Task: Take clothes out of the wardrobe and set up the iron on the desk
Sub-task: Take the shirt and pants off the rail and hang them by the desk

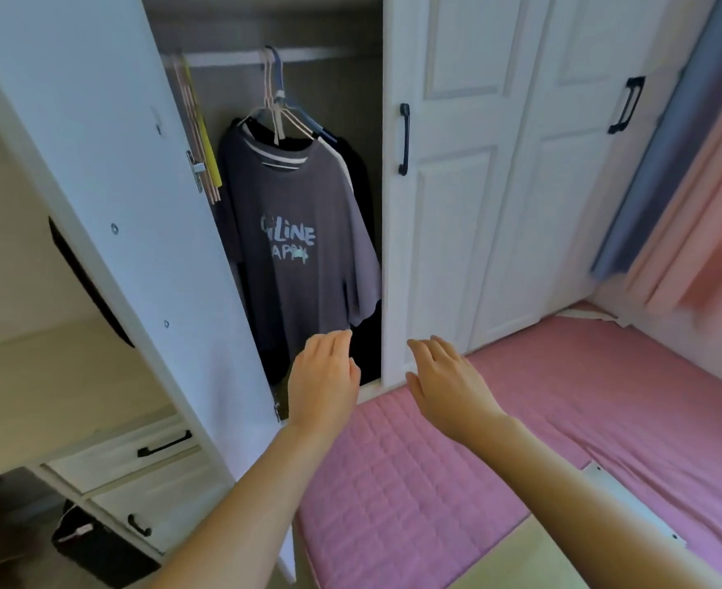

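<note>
Head view. Your left hand is raised, palm down, fingers straight and relaxed, holding nothing. Your right hand is beside it, apart from it, fingers loosely extended, also released and empty. Both forearms reach forward toward the wardrobe.

Just above and beyond your left hand hangs the grey T-shirt, with pale lettering on the chest and a striped collar. Its lower hem sits just past your left fingertips; whether they touch the fabric cannot be told. The shirt hangs from a pale hanger hooked on the rail, high above both hands. A blue hanger beside it carries darker clothes behind the grey shirt, up and left of your right hand. Spare hangers, pink and yellow, hang at the rail's far end, up and left of your left hand.

The open wardrobe door stands to the left of your left hand. The closed doors with black handles rise above and to the right of your right hand. Under both forearms lies the bed with a pink quilted cover. Down and left of your left forearm are white drawers with black pulls, below a pale desk surface. Curtains hang far right of your right hand.
</note>
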Demonstrator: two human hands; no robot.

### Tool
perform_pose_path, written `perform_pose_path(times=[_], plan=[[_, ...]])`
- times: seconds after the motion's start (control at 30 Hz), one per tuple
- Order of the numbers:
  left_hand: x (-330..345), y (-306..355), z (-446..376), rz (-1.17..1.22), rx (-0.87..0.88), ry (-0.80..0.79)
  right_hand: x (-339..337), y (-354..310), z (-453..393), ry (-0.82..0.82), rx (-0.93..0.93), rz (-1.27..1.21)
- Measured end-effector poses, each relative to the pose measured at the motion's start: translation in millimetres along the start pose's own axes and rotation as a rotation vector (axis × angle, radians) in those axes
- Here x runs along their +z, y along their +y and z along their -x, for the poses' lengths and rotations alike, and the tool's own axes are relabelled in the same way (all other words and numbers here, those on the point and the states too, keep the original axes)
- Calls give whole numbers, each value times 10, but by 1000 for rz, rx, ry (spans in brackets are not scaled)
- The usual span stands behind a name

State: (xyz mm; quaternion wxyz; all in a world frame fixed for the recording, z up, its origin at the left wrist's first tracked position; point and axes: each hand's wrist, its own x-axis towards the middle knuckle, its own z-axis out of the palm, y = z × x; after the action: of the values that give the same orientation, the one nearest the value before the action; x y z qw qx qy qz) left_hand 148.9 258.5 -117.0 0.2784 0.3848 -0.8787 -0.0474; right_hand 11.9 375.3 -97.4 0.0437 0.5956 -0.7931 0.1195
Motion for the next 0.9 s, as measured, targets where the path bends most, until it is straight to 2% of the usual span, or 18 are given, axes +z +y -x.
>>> perform_pose_path(times=[0.3,0.5,0.73,0.9], plan=[[21,67,-1152,-160,65,35,-300,274,-1004,92,-92,85],[-50,-66,-2024,-242,46,13,-659,317,-1796,195,-151,203],[-61,-300,-2998,-261,-8,-1,-665,409,-2753,193,-210,115],[16,-470,-3682,-357,42,-17,-625,468,-3344,209,-210,25]])
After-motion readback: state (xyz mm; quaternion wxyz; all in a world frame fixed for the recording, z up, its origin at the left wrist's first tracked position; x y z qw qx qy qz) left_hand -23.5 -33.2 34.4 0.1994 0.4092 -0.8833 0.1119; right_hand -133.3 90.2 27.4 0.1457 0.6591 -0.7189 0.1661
